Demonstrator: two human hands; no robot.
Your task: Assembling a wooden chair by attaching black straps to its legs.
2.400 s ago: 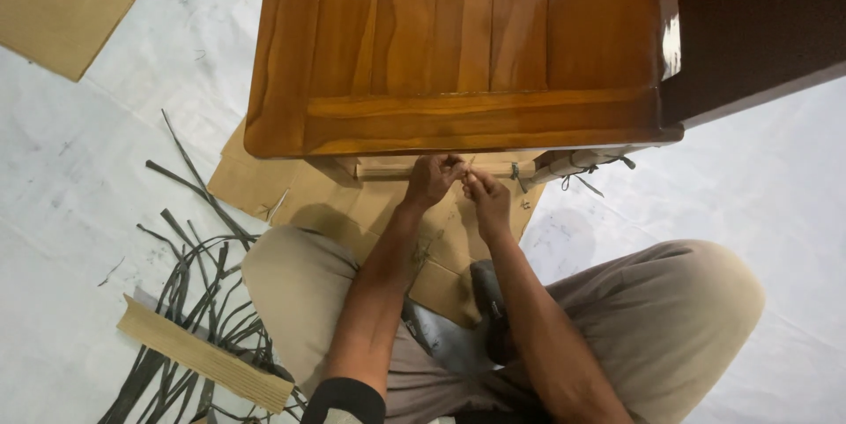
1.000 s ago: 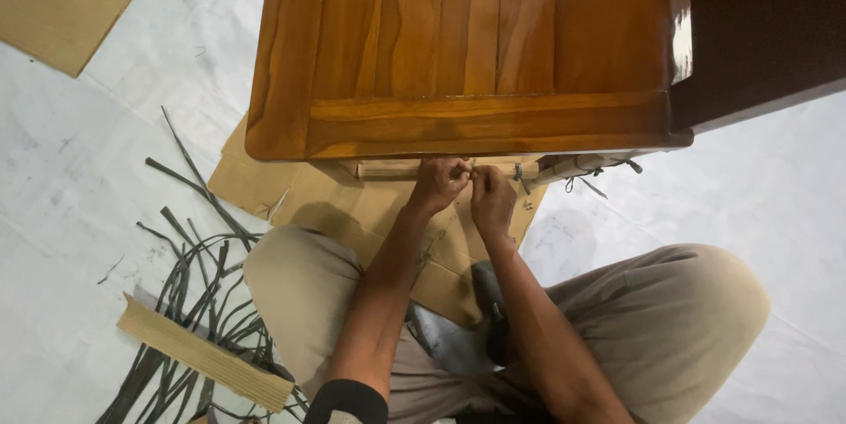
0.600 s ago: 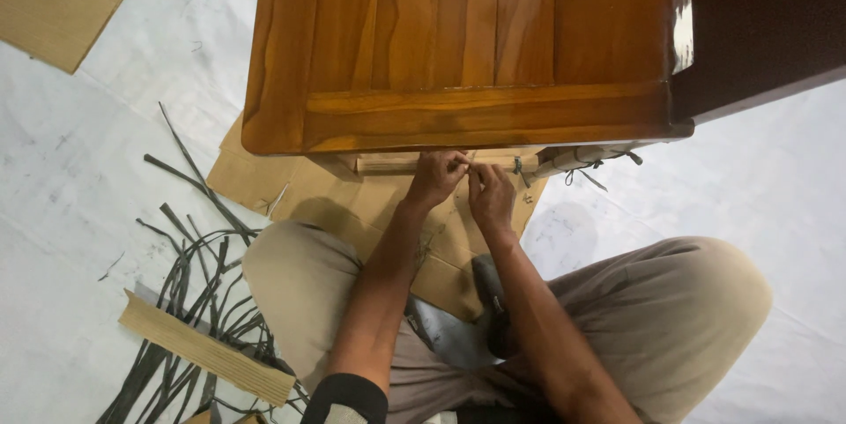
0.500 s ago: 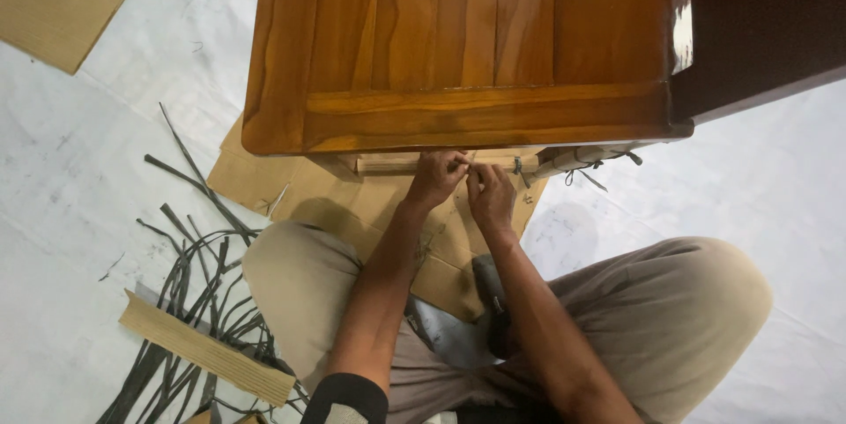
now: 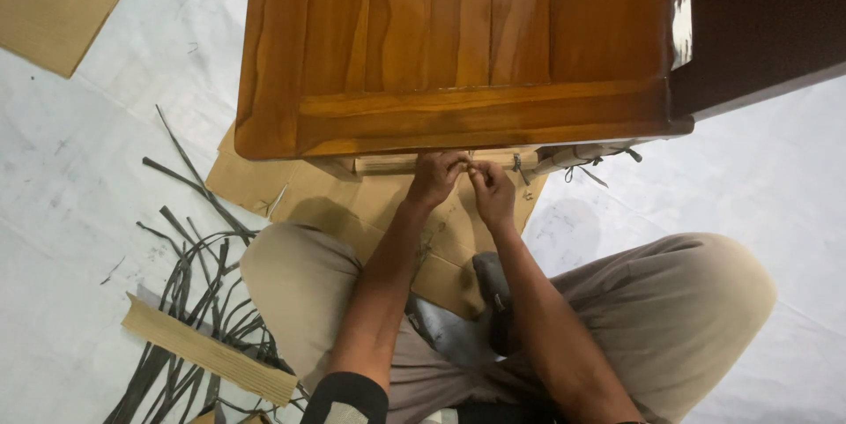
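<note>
Hands meet just under the front edge of a varnished wooden panel (image 5: 458, 45), where a pale wooden rail (image 5: 388, 163) wrapped in paper runs beneath the overhang. Left hand (image 5: 438, 179) has its fingers curled in, the tips pinched against something small at the rail; what exactly it grips is too small to tell. Right hand (image 5: 492, 195) sits just beside it, touching it at the fingertips, likewise curled and pinching at the same spot. A short dark strap end (image 5: 520, 168) hangs from the rail right of the hands, and more loose ends (image 5: 592, 170) dangle further right. The person sits cross-legged on the white floor (image 5: 70, 177) in beige trousers (image 5: 679, 301), with a sheet of brown cardboard (image 5: 291, 190) spread under the panel's edge. To the left lies a tangle of dark straps (image 5: 198, 301), across which rests a strip of corrugated cardboard (image 5: 207, 352). Another cardboard sheet (image 5: 62, 1) lies in the far left corner.
</note>
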